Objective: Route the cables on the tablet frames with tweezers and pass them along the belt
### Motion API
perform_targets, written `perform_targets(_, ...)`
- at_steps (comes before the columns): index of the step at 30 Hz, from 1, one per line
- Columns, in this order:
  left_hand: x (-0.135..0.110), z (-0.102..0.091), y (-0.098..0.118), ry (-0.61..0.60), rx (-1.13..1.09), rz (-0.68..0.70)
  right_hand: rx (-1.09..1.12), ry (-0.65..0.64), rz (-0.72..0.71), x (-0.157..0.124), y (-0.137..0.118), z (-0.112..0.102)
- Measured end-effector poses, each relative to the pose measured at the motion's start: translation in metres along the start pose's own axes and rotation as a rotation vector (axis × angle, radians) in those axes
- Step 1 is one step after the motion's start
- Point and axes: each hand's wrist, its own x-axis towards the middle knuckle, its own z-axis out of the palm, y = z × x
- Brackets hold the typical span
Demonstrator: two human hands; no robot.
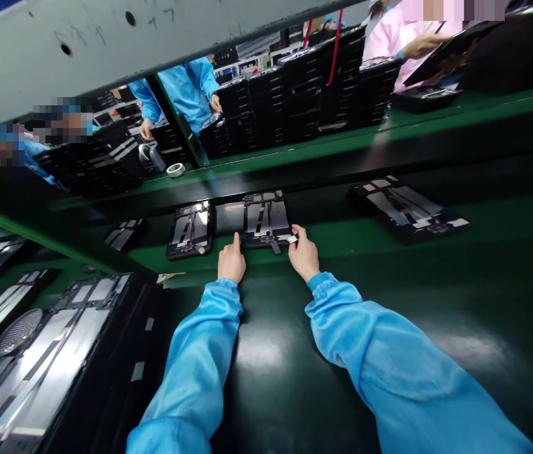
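Note:
An opened tablet [266, 217], with silver battery panels and dark ribbon strips showing, lies in a black tray on the green belt in front of me. At its lower left corner is my left hand [231, 260], index finger stretched forward and the others curled, with nothing visible in it. My right hand [304, 253] has its fingers closed at the tablet's lower right edge, beside a small white tab [292, 239]. The fingertips' exact contact is partly hidden. A short dark ribbon end [274, 246] hangs over the near edge. Left of this tablet rests a similar one [190, 228].
Another opened tablet [403, 205] sits farther right on the belt. Stacked black trays with a tablet on top [72, 334] stand at the near left, beside a round mesh object [17, 332]. Tray stacks [294, 94], a tape roll [176, 169] and co-workers occupy the far side.

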Motion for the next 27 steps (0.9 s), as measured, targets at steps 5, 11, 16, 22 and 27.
perform_targets(5,-0.029,-0.005,0.021,-0.041,-0.204,-0.008,0.09,0.0,0.014,-0.021,0.0,-0.024)
perform_targets(11,-0.143,-0.045,0.039,-0.263,-0.421,0.107,0.13,-0.425,-0.007,-0.111,0.009,-0.126)
perform_targets(16,-0.234,-0.076,0.059,-0.441,-0.418,0.263,-0.206,-0.556,-0.021,-0.191,0.002,-0.199)
perform_targets(22,-0.246,-0.096,0.074,-0.339,-0.267,0.321,-0.285,-0.383,-0.132,-0.224,-0.014,-0.206)
perform_targets(27,-0.238,-0.102,0.09,-0.304,-0.433,0.304,-0.183,-0.395,-0.219,-0.224,-0.041,-0.185)
